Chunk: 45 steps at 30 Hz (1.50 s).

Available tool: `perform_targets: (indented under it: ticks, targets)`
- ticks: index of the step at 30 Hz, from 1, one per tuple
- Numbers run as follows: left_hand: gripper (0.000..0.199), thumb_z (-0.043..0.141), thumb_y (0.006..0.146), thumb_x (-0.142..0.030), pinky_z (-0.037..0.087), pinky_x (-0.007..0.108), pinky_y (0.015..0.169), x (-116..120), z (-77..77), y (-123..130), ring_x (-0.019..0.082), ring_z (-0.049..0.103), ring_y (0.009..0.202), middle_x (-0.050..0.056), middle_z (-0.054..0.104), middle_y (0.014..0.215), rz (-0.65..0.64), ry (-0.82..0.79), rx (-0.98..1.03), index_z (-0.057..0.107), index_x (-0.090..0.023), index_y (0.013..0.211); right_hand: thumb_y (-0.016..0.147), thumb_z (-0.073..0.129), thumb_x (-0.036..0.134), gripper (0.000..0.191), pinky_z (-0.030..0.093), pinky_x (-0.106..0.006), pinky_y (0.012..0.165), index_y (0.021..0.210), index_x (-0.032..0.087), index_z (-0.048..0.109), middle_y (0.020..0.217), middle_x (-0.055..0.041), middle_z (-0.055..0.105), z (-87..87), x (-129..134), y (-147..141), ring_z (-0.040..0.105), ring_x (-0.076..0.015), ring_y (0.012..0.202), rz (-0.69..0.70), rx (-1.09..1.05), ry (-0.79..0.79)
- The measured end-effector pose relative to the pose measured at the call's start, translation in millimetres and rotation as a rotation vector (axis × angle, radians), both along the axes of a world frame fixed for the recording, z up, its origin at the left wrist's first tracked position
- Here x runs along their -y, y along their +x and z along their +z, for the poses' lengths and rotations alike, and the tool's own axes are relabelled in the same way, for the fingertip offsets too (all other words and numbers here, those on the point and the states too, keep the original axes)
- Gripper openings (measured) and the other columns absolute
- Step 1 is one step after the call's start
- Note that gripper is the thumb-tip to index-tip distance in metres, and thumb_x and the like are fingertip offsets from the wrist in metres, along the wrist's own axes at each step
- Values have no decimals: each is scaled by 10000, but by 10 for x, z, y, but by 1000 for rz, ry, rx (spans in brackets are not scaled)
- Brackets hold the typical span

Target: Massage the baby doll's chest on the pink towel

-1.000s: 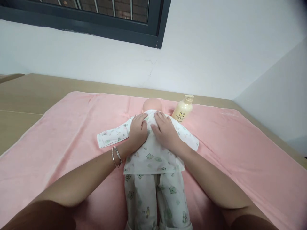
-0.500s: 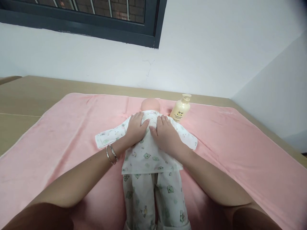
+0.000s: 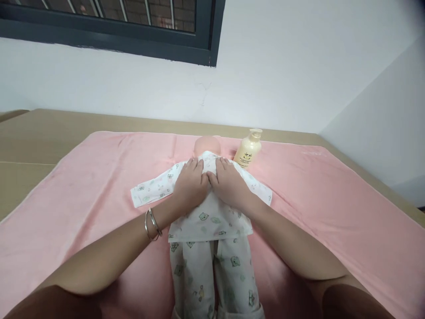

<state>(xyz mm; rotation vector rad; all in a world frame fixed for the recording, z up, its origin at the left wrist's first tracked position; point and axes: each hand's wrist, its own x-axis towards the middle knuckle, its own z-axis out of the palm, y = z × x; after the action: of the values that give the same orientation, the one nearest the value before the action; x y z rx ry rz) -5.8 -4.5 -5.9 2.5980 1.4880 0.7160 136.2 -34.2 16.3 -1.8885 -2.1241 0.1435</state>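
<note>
A baby doll [image 3: 207,145] lies on a pink blanket, dressed in a white printed top [image 3: 209,226] and matching trousers [image 3: 234,274]. Only the rounded head shows above the collar; no face is visible. My left hand [image 3: 191,182] rests flat on the left of the doll's upper body, fingers toward its head. On the other side my right hand [image 3: 230,180] lies flat in the same way. The two thumbs touch or nearly touch over the middle of the top. Silver bangles [image 3: 152,223] circle my left wrist.
A cream pump bottle [image 3: 247,149] stands on the blanket, right of the doll's head. The pink blanket [image 3: 318,199] covers much of a wooden surface [image 3: 66,122]. Behind are a white wall [image 3: 265,79] and a dark-framed window [image 3: 209,35].
My left hand has slid inward to the right, bringing its thumb to the right thumb. The fabric between the hands has bunched up near the collar. My right hand has barely moved.
</note>
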Motion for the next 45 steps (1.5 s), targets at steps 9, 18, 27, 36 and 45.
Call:
perform_targets:
  ticks: [9,18,27,36,45]
  targets:
    - [498,282,988,-255,387,546,1157,17,14,-15,350,488,1363,262,565,1386,-4,74,-66,531,26,1315,1030,296,440,624,303,-460,1206,1468,7,398,1562,-215,365,138,-28,119,303,-312,1485,11,-89,-110]
    - [381,359,983,-303,460,484,1096,-190,89,-119,300,542,1312,163,646,1300,6,-108,-25,636,-113,1163,1020,326,339,594,280,-486,1205,1450,-67,385,1508,-270,418,92,124,-68,332,-372,1453,-4,24,-35]
    - [396,353,977,-286,442,501,1074,-146,-5,-27,314,559,1228,194,632,1270,74,-15,41,591,-77,1214,1014,302,423,662,226,-501,1235,1499,-28,332,1579,-232,321,-59,-54,4,235,-359,1501,-28,-109,-19]
    - [383,295,983,-195,490,483,985,-25,113,-36,309,609,1092,201,678,1096,-60,148,-159,645,-61,1059,981,344,441,497,396,-482,1100,1242,83,568,1348,-200,576,49,-214,181,498,-328,1289,90,-211,-35]
    - [299,353,961,-264,502,455,966,-184,108,-85,277,628,1039,146,688,1059,-57,-49,-16,622,-137,994,970,324,233,543,374,-531,1130,1385,-95,446,1395,-341,505,-32,349,-222,475,-401,1343,30,203,177]
